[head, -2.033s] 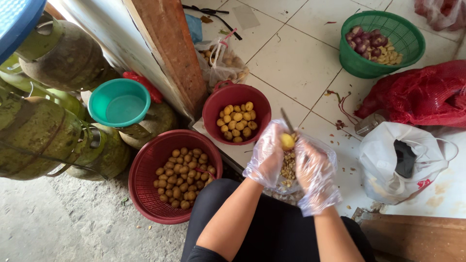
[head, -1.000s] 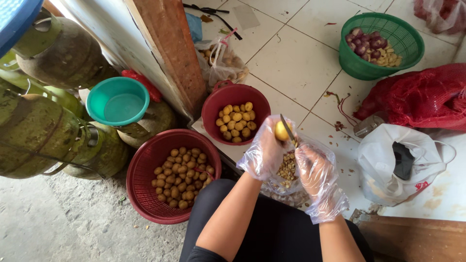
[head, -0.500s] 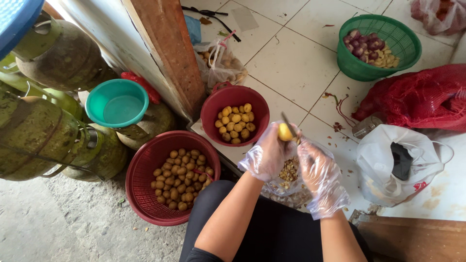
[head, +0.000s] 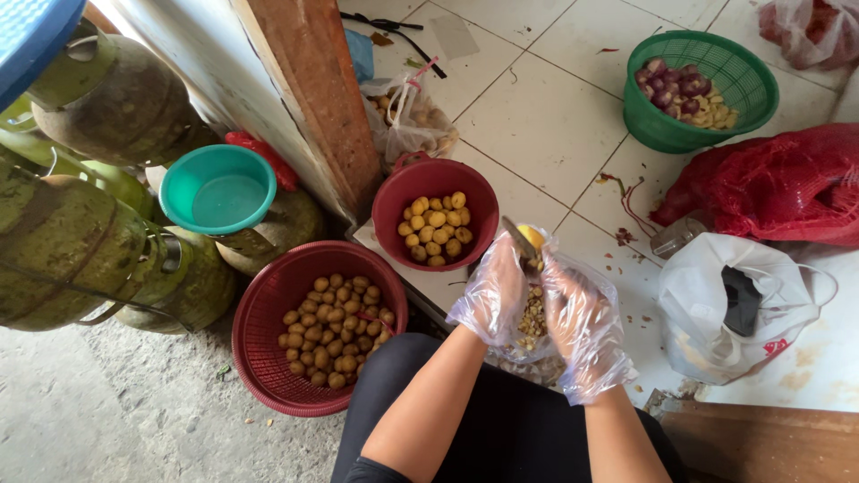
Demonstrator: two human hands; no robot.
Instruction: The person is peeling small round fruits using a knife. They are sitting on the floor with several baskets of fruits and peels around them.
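White tiled floor (head: 546,116), gloved left hand (head: 495,291) and right hand (head: 580,317), fingers gripping yellow peeled potato (head: 531,237) and knife (head: 521,243).

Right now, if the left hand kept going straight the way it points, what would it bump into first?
Probably the small red bowl of peeled yellow pieces, just beyond the left hand. Depth is hard to judge from above.

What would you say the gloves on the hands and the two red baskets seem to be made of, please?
Gloves on the left hand and right hand: thin clear plastic film, crinkled, glossy. Large red basket and small red basket: probably moulded plastic, with a fine mesh wall.
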